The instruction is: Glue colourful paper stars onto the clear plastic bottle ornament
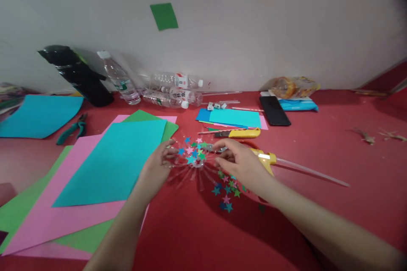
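A clear plastic bottle piece cut into splayed strips [197, 162] stands on the red table, with small blue, pink and green paper stars [194, 152] on it. My left hand [160, 161] is at its left side, fingers curled and apart, near the strip ends; whether it touches them I cannot tell. On the other side my right hand [241, 161] hovers with a gap between thumb and fingers, and nothing shows in it. More loose paper stars [226, 189] lie below my right hand. A yellow glue gun [265, 159] with a clear glue stick is partly hidden behind that hand.
Blue, pink and green paper sheets [111, 165] cover the left, near pliers [73, 128]. Behind are a black flask [83, 77], plastic bottles [171, 93], a yellow cutter knife [243, 133], small coloured papers [235, 117] and a phone [275, 111]. A grey-white wall [254, 29] rises behind.
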`<state>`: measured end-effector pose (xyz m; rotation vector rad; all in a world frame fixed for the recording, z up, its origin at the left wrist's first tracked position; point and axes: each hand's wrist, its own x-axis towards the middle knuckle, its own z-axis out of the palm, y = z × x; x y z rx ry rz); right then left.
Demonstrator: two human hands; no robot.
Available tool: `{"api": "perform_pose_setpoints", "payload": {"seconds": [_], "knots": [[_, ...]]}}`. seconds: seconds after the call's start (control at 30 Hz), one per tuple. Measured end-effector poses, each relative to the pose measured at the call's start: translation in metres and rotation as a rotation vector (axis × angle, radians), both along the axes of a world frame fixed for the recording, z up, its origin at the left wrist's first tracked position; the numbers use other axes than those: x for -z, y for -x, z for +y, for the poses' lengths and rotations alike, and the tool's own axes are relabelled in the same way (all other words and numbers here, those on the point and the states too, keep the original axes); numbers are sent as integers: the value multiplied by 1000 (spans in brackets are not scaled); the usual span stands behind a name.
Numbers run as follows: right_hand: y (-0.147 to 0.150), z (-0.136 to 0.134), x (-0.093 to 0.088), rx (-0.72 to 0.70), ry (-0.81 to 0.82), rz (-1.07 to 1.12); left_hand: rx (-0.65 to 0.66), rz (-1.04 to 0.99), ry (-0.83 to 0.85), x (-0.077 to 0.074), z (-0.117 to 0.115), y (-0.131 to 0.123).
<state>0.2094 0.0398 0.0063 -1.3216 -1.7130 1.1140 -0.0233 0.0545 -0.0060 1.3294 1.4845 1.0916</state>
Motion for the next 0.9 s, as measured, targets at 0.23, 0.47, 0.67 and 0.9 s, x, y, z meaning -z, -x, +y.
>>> {"api": "perform_pose_setpoints", "payload": {"seconds": [0.23,0.47,0.67,0.9], "knots": [[-20,3,-22,86,-418,-274,-319,176,-502,-28,-17,-11],[-46,-23,-11,-145,-519,-717,156,519,-549,-26,-61,-23],[-55,-37,12,-145,-674,-897,903,740,-593,-4,-77,-63],[-51,-34,30,-170,-716,-932,847,765,-670,13,-71,-80]]}}
